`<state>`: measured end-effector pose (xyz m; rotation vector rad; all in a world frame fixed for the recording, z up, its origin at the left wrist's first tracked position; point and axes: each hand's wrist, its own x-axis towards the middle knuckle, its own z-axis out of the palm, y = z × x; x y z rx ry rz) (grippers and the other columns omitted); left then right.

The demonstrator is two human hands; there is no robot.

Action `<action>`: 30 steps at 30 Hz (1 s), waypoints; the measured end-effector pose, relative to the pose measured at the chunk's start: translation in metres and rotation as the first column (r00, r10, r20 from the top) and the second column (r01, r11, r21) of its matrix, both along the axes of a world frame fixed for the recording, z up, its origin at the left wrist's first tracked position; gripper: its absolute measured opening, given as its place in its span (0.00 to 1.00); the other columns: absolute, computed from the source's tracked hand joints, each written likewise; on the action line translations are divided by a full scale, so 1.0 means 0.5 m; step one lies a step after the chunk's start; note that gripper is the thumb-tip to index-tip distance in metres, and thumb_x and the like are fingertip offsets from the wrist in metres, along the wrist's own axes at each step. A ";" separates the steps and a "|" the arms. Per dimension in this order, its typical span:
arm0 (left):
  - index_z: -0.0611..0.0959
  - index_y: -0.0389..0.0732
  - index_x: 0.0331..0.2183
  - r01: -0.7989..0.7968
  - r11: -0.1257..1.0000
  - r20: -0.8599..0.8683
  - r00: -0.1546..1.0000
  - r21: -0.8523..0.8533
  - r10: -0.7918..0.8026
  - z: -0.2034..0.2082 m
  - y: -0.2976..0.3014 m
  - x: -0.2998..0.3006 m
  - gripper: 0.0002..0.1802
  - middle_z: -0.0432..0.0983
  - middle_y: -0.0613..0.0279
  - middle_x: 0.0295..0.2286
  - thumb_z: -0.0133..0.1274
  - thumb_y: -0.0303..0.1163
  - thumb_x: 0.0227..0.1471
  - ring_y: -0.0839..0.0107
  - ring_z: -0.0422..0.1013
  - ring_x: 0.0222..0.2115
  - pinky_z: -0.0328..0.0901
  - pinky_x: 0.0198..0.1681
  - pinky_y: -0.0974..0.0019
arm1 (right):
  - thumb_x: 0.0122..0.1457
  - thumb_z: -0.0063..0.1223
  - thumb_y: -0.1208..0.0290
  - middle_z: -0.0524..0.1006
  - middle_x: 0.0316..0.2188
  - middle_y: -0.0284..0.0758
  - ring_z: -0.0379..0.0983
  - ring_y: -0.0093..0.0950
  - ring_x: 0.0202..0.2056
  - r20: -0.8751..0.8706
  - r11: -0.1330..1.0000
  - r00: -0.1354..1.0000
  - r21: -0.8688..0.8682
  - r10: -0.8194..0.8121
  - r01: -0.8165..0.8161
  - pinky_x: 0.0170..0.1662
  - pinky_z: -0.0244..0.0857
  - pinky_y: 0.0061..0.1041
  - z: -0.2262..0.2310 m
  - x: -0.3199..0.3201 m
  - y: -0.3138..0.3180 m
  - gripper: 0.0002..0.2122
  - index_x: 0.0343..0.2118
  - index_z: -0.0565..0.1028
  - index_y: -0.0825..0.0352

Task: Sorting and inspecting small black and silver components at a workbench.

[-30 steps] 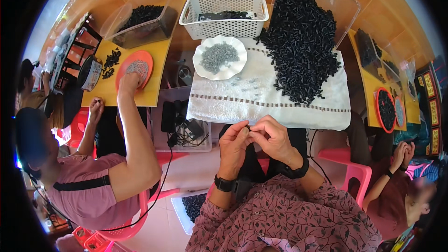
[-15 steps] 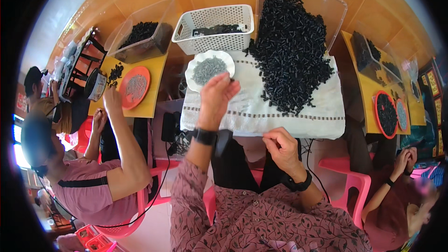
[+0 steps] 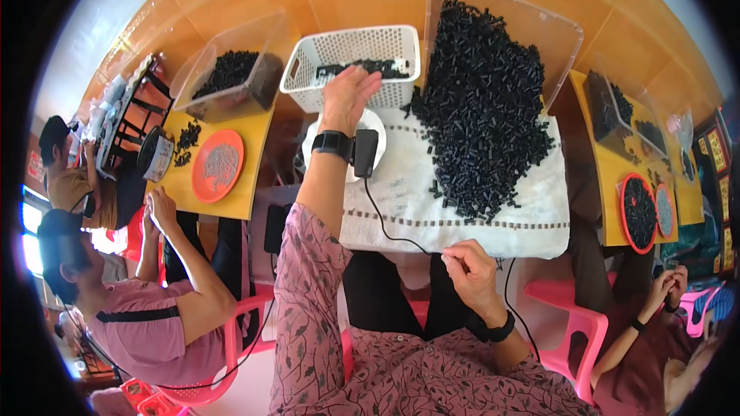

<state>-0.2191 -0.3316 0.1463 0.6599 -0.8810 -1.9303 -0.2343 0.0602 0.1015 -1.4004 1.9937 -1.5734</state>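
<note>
My left hand (image 3: 351,100) reaches over the near rim of a white perforated basket (image 3: 308,92), its fingers stretched out. I see nothing held in it. Inside the basket lie black pieces (image 3: 385,68). Below that forearm, a white scalloped plate (image 3: 374,125) is mostly covered by my hand and wrist. At the front edge of the cloth my right hand (image 3: 472,271) is closed, thumb and fingers curled together; whatever they hold, if anything, is too small to make out. A large heap of short black tubular pieces (image 3: 486,123) spills from a tipped clear bin (image 3: 559,35) onto the white cloth (image 3: 393,212).
At the left, a co-worker (image 3: 154,300) sits by a yellow table (image 3: 239,192) with an orange plate (image 3: 218,166) and a clear bin (image 3: 266,77). Another person (image 3: 644,347) sits at the right near red-rimmed plates (image 3: 638,212). A black cable (image 3: 393,233) hangs from my left wrist device.
My left hand has moved from above the white plate up and away to the basket, and its fingers have straightened. My right hand stays closed near the cloth's edge. The view has tilted slightly.
</note>
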 end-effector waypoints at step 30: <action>0.73 0.29 0.53 0.488 0.865 -0.134 0.871 0.117 -0.473 -0.201 0.466 0.353 0.27 0.75 0.45 0.48 0.52 0.39 0.60 0.59 0.76 0.42 0.71 0.46 0.58 | 0.53 0.56 0.86 0.75 0.30 0.39 0.74 0.31 0.26 -0.128 0.978 0.985 0.161 -0.113 0.133 0.28 0.67 0.24 -0.050 -0.084 -0.111 0.06 0.34 0.77 0.70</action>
